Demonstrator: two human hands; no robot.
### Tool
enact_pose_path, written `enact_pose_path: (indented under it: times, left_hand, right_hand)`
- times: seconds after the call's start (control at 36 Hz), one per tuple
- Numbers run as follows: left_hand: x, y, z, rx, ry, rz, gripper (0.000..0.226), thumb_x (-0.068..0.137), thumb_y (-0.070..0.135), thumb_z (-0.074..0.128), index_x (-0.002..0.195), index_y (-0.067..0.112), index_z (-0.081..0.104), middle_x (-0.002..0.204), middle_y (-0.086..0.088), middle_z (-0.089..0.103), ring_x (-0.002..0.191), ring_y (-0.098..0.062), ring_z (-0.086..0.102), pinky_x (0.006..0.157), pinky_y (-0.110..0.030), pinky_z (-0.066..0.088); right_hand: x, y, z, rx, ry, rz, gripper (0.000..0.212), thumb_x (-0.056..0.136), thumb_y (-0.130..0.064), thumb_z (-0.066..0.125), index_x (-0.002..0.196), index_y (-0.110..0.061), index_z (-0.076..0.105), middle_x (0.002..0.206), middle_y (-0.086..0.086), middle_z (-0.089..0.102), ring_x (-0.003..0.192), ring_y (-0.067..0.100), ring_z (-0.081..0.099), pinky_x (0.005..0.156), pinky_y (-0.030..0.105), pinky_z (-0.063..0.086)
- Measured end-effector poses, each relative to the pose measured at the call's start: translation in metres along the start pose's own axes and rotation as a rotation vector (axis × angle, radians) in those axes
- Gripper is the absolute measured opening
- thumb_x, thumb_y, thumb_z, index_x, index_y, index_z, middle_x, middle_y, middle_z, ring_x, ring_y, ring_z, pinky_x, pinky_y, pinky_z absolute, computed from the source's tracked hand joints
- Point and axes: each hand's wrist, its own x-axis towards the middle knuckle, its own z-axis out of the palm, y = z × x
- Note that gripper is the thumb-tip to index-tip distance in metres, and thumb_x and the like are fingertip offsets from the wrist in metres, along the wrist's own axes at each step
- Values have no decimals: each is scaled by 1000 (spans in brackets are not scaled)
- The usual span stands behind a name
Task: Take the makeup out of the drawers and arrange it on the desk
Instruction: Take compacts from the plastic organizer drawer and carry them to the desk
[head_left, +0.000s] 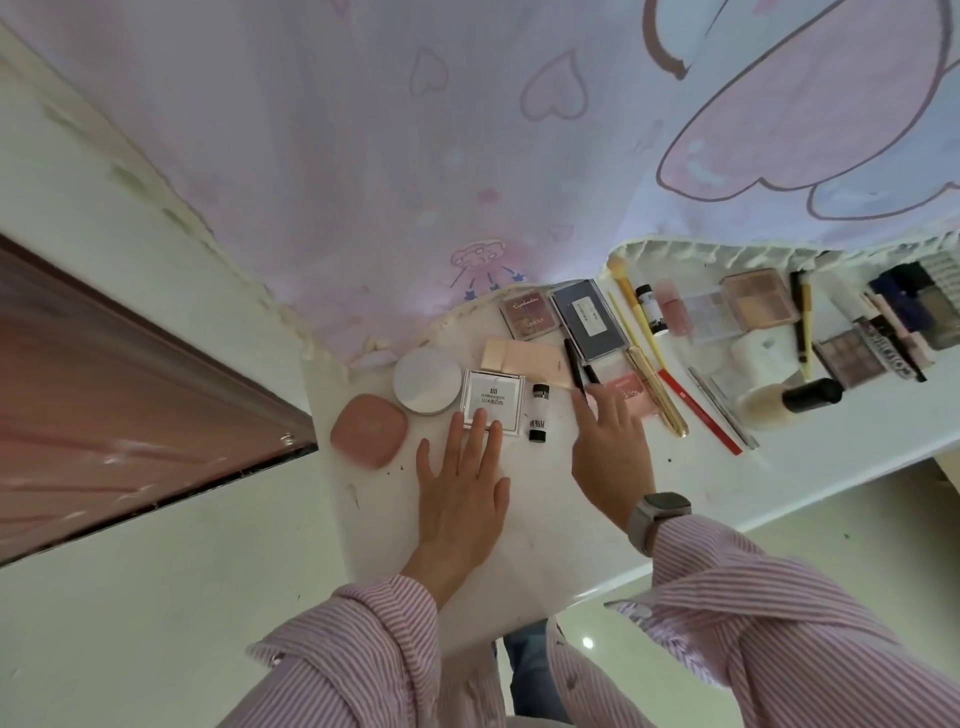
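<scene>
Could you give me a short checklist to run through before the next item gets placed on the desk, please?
1. Left hand free: ok, flat, fingertips resting on the white square compact, gripping nothing.
2. Right hand free: cannot tell, its fingertips are at the black pen, grip unclear.
3. Bare space on the desk: ok, the near edge in front of the hands is bare.
4. Small black-capped bottle settled: ok, lying on its side beside the compact.
5. Pink rounded case fully on the desk: ok, near the left edge.
6. Drawers emptied: cannot tell, none in view.
</scene>
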Motion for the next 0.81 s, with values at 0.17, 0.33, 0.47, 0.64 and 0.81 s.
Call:
enact_pose_path:
  times: [0.17,0.33,0.47,0.64,0.81]
  left_hand:
    - [0,0,5,-3,-7,-6,60,89,39,28,144,14,23,153,-6,18,141,-27,18,105,-59,16]
    - [0,-1,3,-4,-20,-7,61,87,38,29,143,15,26,153,-8,23,141,-27,19,107,-59,19]
    - [-18,-7,-2,-47,25,-14,58,85,30,33,141,18,31,151,-12,26,139,-28,20,108,-53,22]
    - [-56,-16,10,-121,-11,-134,55,88,34,32,139,16,34,148,-12,33,138,-27,22,111,-45,15]
    - [-58,-12,1,-207,-65,-181,56,83,32,33,137,17,40,148,-11,35,137,-23,19,111,-40,7]
  right_hand:
    - [-20,2,13,-92,-145,-71,53,71,-2,64,123,-2,54,129,15,55,125,34,47,97,47,45]
    - [-13,2,9,-36,-93,-64,38,81,-9,60,119,-4,55,124,14,58,125,34,46,105,49,38]
    - [-9,-9,2,19,67,-73,35,77,-22,70,106,-4,60,96,11,65,90,31,61,76,43,50]
    - [-3,-26,7,41,-106,101,39,87,-36,56,113,-7,52,98,7,63,94,29,56,81,40,41]
    - [0,-27,2,240,-92,332,23,90,-21,47,104,-4,52,93,13,63,86,30,58,71,37,44]
